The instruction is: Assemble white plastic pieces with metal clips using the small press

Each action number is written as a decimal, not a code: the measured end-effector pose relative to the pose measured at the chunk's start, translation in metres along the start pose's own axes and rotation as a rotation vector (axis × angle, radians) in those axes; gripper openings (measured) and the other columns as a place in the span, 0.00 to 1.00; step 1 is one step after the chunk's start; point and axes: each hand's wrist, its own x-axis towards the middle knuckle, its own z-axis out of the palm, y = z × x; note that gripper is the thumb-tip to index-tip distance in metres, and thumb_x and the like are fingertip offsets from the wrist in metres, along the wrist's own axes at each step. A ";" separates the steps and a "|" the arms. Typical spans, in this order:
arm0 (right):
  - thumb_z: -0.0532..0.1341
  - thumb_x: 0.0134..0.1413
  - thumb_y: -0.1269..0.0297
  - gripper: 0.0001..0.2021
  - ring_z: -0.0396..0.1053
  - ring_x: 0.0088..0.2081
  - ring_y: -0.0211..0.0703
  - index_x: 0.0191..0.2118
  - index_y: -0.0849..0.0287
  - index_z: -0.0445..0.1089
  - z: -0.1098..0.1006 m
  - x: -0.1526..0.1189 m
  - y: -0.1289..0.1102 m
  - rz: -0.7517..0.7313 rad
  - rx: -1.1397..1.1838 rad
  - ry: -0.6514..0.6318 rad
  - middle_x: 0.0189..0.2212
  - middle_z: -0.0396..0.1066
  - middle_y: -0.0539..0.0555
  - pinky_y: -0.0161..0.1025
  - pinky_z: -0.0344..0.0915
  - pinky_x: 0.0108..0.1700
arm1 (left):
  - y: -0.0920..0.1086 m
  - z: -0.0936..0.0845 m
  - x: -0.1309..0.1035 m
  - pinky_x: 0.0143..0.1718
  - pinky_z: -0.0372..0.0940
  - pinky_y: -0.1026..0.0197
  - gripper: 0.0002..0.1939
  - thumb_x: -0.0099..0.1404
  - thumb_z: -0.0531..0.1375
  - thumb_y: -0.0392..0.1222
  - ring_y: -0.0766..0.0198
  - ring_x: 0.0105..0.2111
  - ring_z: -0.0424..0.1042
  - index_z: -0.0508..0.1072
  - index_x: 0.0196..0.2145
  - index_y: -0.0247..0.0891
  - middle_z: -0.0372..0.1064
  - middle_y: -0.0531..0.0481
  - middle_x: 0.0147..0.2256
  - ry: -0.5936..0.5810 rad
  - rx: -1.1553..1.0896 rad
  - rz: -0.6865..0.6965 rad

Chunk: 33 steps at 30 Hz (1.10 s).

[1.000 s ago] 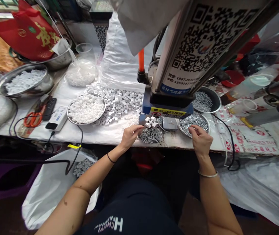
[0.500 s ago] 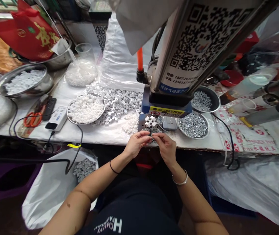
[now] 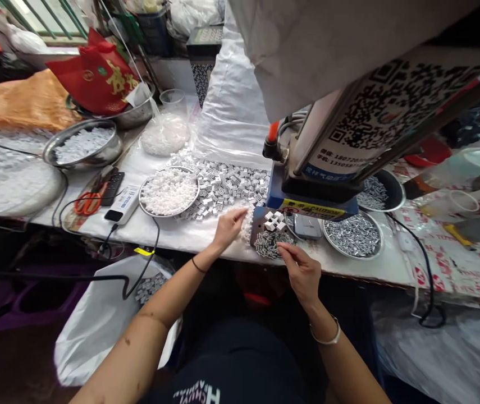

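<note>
Press column label (image 3: 349,140) carried a QR code (image 3: 395,106), 微信 plus a number starting 18072, 手机 plus one starting 13505; last digits weren't clear. Blue strip (image 3: 328,173) below began 民祥气动. Yellow sticker (image 3: 313,209) on the press head read CAUTION. Dark shirt (image 3: 231,359) showed H, CHUYI, FASHION. Red bag (image 3: 100,84) had gold Chinese characters, unclear. Power strip (image 3: 122,205) print was too small.

Dark navy top (image 3: 243,359) bears pale printed lettering (image 3: 213,395), a large "H" legible, cut by the frame's lower edge; a thin black band (image 3: 197,266) circles the wrist behind the left hand (image 3: 228,228); a silvery bangle (image 3: 326,343) rings the wrist behind the right hand (image 3: 305,275).
</note>
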 end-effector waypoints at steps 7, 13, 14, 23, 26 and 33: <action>0.61 0.52 0.60 0.08 0.74 0.38 0.45 0.36 0.54 0.75 0.003 -0.012 0.008 0.138 0.059 -0.051 0.35 0.77 0.52 0.41 0.71 0.43 | -0.027 -0.017 0.070 0.38 0.60 0.59 0.12 0.64 0.53 0.39 0.56 0.37 0.70 0.73 0.39 0.32 0.70 0.38 0.38 0.020 1.028 0.016; 0.63 0.50 0.60 0.10 0.75 0.38 0.45 0.38 0.56 0.73 0.005 -0.015 0.010 0.224 0.203 -0.030 0.35 0.76 0.53 0.40 0.72 0.43 | -0.026 -0.003 0.071 0.34 0.59 0.58 0.14 0.65 0.47 0.36 0.54 0.36 0.70 0.71 0.41 0.31 0.71 0.37 0.38 0.047 1.117 -0.068; 0.63 0.50 0.60 0.09 0.75 0.37 0.45 0.37 0.56 0.73 0.005 -0.015 0.010 0.220 0.210 -0.034 0.35 0.76 0.53 0.39 0.72 0.43 | -0.026 -0.005 0.072 0.35 0.58 0.58 0.14 0.65 0.48 0.36 0.54 0.36 0.70 0.71 0.41 0.31 0.71 0.37 0.38 0.048 1.095 -0.072; 0.64 0.49 0.62 0.06 0.74 0.35 0.43 0.35 0.56 0.73 -0.006 -0.008 0.005 0.146 0.235 0.026 0.32 0.76 0.52 0.39 0.72 0.41 | 0.001 -0.005 0.013 0.36 0.63 0.61 0.14 0.56 0.62 0.45 0.61 0.37 0.71 0.75 0.39 0.35 0.73 0.44 0.37 -0.077 -0.249 -0.133; 0.63 0.52 0.63 0.06 0.73 0.38 0.42 0.36 0.55 0.73 -0.004 0.008 -0.001 0.025 0.191 0.047 0.36 0.75 0.52 0.40 0.70 0.43 | 0.014 0.015 -0.022 0.36 0.65 0.63 0.18 0.51 0.67 0.43 0.63 0.34 0.73 0.75 0.39 0.34 0.73 0.46 0.34 -0.280 -0.728 -0.432; 0.61 0.54 0.66 0.03 0.72 0.38 0.41 0.34 0.54 0.72 0.002 0.022 -0.012 -0.194 -0.013 -0.031 0.34 0.74 0.52 0.40 0.69 0.42 | 0.033 0.035 -0.052 0.31 0.65 0.69 0.19 0.50 0.68 0.37 0.69 0.30 0.73 0.74 0.42 0.33 0.74 0.48 0.32 -0.344 -1.026 -0.647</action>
